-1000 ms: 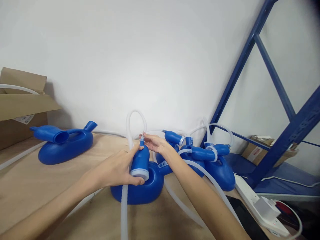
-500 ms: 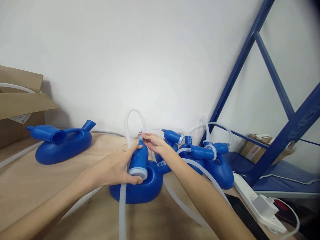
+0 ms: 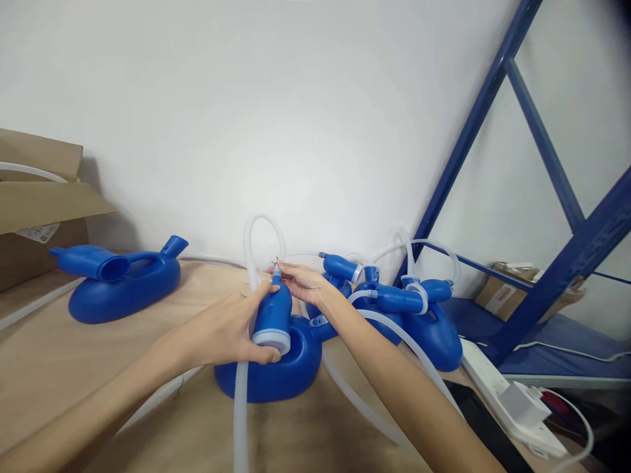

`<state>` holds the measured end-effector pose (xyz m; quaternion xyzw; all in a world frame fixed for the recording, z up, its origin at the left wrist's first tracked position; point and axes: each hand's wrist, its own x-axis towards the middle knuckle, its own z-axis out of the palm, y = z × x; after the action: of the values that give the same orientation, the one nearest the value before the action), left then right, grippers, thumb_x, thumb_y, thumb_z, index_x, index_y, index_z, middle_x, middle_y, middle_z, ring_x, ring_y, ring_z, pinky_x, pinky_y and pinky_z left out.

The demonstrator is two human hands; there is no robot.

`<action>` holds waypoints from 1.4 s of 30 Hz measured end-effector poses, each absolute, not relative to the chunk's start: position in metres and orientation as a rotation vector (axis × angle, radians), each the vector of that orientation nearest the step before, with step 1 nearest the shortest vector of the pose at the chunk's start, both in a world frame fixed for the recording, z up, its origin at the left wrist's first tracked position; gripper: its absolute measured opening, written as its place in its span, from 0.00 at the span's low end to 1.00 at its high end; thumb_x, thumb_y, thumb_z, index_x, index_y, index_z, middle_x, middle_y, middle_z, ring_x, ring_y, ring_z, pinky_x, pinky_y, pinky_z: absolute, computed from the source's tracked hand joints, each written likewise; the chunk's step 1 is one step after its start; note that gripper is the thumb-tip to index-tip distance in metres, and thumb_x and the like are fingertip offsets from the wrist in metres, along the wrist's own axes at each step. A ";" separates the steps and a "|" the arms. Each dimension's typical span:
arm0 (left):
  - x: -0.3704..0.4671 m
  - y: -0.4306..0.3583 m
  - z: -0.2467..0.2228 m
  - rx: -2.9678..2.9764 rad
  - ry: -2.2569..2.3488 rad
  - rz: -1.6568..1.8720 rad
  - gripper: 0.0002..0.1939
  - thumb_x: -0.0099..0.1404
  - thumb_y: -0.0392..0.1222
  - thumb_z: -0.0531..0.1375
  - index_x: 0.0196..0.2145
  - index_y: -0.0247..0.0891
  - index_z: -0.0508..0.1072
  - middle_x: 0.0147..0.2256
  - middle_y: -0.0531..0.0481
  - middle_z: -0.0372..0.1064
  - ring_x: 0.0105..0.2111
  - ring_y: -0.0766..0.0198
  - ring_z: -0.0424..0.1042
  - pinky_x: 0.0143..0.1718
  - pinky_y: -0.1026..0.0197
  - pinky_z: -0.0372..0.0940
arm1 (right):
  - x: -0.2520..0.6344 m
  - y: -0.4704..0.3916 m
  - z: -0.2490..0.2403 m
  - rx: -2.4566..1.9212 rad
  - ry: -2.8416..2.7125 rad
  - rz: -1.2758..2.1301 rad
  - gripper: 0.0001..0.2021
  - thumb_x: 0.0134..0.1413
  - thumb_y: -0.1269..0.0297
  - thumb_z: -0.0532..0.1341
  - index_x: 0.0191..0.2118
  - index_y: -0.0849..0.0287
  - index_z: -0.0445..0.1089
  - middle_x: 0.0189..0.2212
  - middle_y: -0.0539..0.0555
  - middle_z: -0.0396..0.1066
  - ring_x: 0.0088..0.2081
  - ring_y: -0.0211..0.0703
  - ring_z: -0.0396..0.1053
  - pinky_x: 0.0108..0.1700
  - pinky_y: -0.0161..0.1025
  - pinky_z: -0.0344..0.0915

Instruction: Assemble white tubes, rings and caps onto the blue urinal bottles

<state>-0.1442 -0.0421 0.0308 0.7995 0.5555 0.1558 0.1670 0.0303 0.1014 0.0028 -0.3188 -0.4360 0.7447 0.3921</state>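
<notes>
My left hand [image 3: 236, 328] is wrapped round a blue funnel-shaped cup [image 3: 274, 312] with a white rim, tilted above a blue bottle [image 3: 300, 368]. My right hand [image 3: 300, 282] pinches the tube end at the cup's narrow neck, where a small dark wire clip [image 3: 276, 262] sticks up. From there a translucent tube [image 3: 249, 243] loops up and over, then runs down behind my left hand to the front edge. The right fingertips partly hide the joint.
Another blue bottle [image 3: 148, 286] with a blue cup [image 3: 89, 261] lies at left, beside a cardboard box [image 3: 44, 210]. Several blue bottles and cups [image 3: 397, 299] with tubes crowd the right. Beyond them are a blue rack [image 3: 468, 131] and a white power strip [image 3: 486, 374].
The wire clip at the neck now looks more spread. Both hands keep their holds with barely any movement, and the view has shifted slightly.
</notes>
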 end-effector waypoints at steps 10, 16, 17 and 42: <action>-0.145 -0.043 0.028 2.251 1.572 0.404 0.57 0.51 0.66 0.67 0.71 0.47 0.48 0.45 0.44 0.74 0.48 0.45 0.75 0.49 0.51 0.68 | 0.027 0.106 0.000 -0.800 -1.087 1.829 0.04 0.57 0.80 0.67 0.33 0.68 0.75 0.32 0.55 0.76 0.35 0.35 0.73 0.47 0.32 0.72; -0.143 -0.041 0.030 2.238 1.585 0.432 0.56 0.51 0.64 0.66 0.71 0.47 0.49 0.45 0.44 0.75 0.48 0.45 0.75 0.47 0.52 0.69 | 0.026 0.102 -0.001 -0.785 -1.115 1.788 0.03 0.60 0.78 0.65 0.37 0.66 0.75 0.32 0.54 0.76 0.35 0.35 0.74 0.44 0.31 0.72; -0.143 -0.041 0.031 2.241 1.587 0.437 0.55 0.51 0.65 0.66 0.71 0.47 0.50 0.46 0.44 0.76 0.48 0.46 0.76 0.47 0.53 0.70 | 0.026 0.101 -0.001 -0.788 -1.126 1.799 0.01 0.61 0.76 0.65 0.37 0.66 0.75 0.33 0.55 0.77 0.35 0.36 0.74 0.44 0.32 0.72; -0.143 -0.039 0.023 2.165 1.521 0.589 0.57 0.48 0.63 0.70 0.70 0.48 0.52 0.58 0.43 0.70 0.56 0.44 0.73 0.57 0.48 0.69 | 0.034 0.093 0.001 -0.903 -1.403 1.833 0.13 0.57 0.60 0.72 0.32 0.67 0.78 0.28 0.53 0.75 0.31 0.34 0.71 0.41 0.31 0.69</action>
<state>-0.1432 -0.0395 0.0234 0.7802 0.5481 0.2123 0.2141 0.0344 0.0928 0.0009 -0.3446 -0.5351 0.6993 0.3255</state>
